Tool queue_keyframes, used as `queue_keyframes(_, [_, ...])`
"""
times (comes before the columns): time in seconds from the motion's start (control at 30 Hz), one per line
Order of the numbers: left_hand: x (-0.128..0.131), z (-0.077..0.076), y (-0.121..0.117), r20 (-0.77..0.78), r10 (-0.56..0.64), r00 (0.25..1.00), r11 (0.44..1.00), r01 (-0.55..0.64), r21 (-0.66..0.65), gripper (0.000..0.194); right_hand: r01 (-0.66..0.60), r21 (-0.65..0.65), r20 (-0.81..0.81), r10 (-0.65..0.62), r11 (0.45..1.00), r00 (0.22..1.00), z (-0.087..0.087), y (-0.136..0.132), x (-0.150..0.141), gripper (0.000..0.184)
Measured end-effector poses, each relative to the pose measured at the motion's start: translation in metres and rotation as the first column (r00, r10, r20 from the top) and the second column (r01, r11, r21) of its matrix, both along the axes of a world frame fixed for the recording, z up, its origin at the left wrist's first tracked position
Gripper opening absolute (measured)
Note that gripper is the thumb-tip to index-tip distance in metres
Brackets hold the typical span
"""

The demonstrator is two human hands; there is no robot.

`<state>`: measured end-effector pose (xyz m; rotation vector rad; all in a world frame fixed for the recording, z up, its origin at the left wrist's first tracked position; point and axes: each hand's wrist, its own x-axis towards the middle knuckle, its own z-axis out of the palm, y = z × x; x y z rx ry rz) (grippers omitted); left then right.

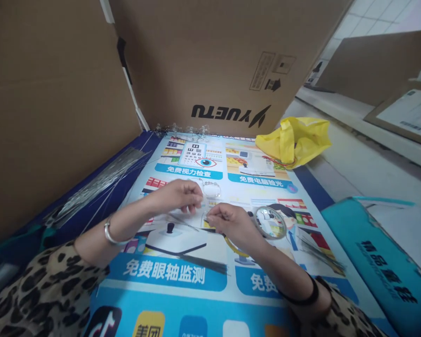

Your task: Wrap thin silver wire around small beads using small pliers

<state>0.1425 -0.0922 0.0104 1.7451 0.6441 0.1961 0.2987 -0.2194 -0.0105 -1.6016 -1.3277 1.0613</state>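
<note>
Thumb and forefinger of the right hand pinch a small clear piece, too fine to make out fully, over the printed sheet; the left hand hangs just beside it, fingers curled, and from here I cannot tell whether they grip anything. Clear beaded ring lies on the sheet just beyond both hands, wire bundle off to the left, yellow bag at far right.

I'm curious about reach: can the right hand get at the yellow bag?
Probably yes: the yellow bag lies ahead and rightward of the right hand, with flat printed sheet between.
</note>
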Motion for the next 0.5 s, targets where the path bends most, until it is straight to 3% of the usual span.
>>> queue_keyframes(0.03, [0.000,0.000,0.012,-0.046,0.072,0.996,0.983,-0.063,0.171,0.016,0.004,0.024,0.014,-0.004,1.000,1.000,-0.003,0.000,0.000,0.011])
queue_keyframes(0.07, [0.001,-0.002,0.024,-0.099,0.165,0.981,0.925,-0.119,0.361,0.017,0.013,0.047,0.025,-0.014,0.999,1.000,-0.006,0.001,0.000,0.012])
queue_keyframes(0.13, [0.005,-0.010,0.045,-0.164,0.352,0.921,0.739,-0.166,0.653,0.019,0.047,0.076,0.030,-0.050,0.996,0.998,-0.012,0.001,0.001,0.012])
queue_keyframes(0.17, [0.007,-0.016,0.052,-0.225,0.408,0.885,0.685,-0.133,0.717,0.022,0.071,0.085,0.016,-0.072,0.994,0.997,-0.015,0.002,0.001,0.012])
queue_keyframes(0.27, [0.015,-0.031,0.063,-0.328,0.439,0.836,0.674,-0.065,0.736,0.027,0.140,0.087,-0.060,-0.135,0.986,0.989,-0.023,0.004,0.003,0.013])
queue_keyframes(0.5, [0.028,-0.045,0.059,-0.248,0.445,0.861,0.606,-0.086,0.790,0.011,0.168,0.059,-0.160,-0.156,0.984,0.975,-0.030,0.006,0.002,0.014])
